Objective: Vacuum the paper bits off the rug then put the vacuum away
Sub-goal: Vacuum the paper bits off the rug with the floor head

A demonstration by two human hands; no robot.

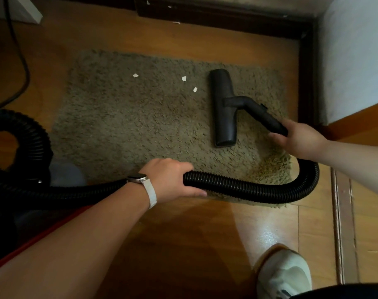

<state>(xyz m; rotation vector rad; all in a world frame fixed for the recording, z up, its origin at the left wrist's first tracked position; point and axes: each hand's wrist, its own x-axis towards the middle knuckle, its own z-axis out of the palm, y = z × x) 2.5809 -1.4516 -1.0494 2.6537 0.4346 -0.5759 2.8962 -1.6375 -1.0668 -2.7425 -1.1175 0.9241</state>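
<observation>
A shaggy grey-brown rug lies on the wooden floor. Three white paper bits rest on its far half: one at the left, one in the middle, one just right of it. The black floor nozzle sits flat on the rug's right side, right of the bits. My right hand grips the black tube behind the nozzle. My left hand, with a white watch on its wrist, holds the ribbed black hose at the rug's near edge.
The hose coils at the left. A black cable runs along the far left floor. More paper bits lie near the dark doorsill. A white wall stands at the right. My white shoe is at the bottom right.
</observation>
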